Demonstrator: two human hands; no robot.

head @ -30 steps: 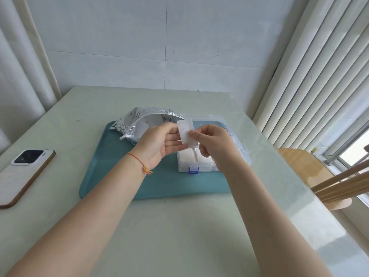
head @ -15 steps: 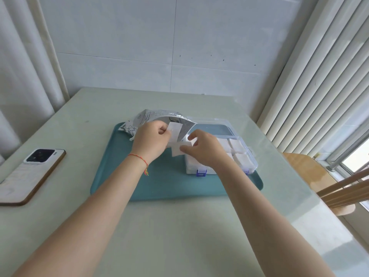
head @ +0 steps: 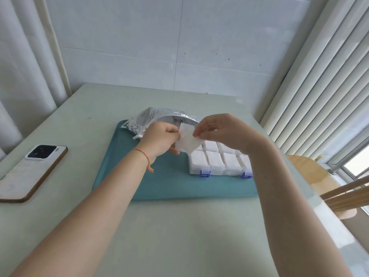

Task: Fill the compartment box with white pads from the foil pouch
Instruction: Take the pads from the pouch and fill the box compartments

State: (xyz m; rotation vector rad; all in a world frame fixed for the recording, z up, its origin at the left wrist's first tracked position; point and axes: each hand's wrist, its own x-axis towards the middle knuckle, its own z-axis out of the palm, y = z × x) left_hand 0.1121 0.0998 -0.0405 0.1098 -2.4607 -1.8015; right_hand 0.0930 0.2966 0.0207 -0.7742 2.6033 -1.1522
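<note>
Pale green table (head: 179, 226) under white tiled wall, blinds to my right, a phone (head: 32, 170) at my left. On the teal tray (head: 159, 184), the compartment box (head: 219, 162) sits below my right hand (head: 225, 132). Both hands pinch one white pad (head: 187, 142); my left hand (head: 159, 140) covers the foil pouch (head: 155, 120). Half a second ago the pad was lower; now it is raised, spread wider.

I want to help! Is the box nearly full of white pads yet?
Nearly, it seems. The near row of the compartment box already shows white pads. Both the left hand and right hand hold a white pad above the teal tray. The far compartments are hidden behind the hands.
</note>
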